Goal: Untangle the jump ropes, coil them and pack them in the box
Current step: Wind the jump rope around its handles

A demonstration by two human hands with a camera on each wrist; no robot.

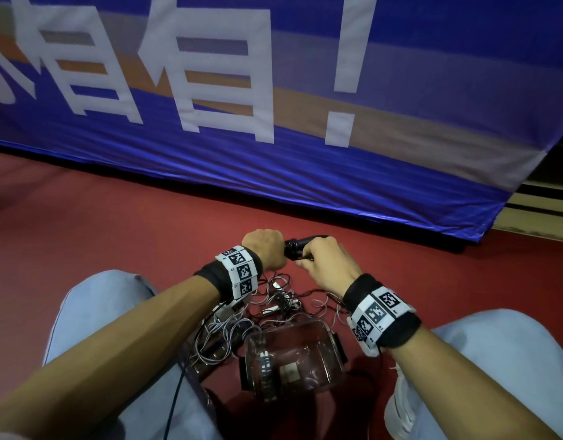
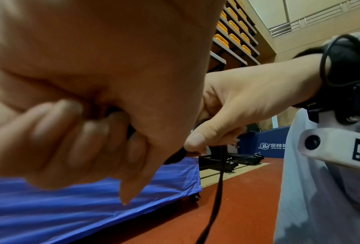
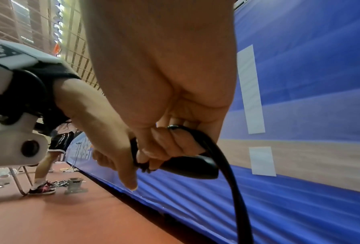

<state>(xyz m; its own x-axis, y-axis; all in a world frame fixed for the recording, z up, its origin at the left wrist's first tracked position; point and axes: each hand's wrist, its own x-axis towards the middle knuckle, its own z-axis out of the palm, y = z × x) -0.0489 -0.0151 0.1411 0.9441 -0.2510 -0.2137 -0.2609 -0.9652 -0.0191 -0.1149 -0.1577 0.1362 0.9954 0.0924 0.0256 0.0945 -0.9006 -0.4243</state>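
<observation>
We see only part of the black handles [image 1: 300, 247], buried in the two fists at the frame's centre. The tangled ropes [image 1: 273, 300] run under both wrists, and the banner's [image 1: 273, 90] lettering is cropped at the top.

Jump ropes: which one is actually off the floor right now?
The black-handled rope, gripped by both the left hand and right hand; the others lie tangled on the floor.

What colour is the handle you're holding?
Black. The handle shows best in the right wrist view.
</observation>
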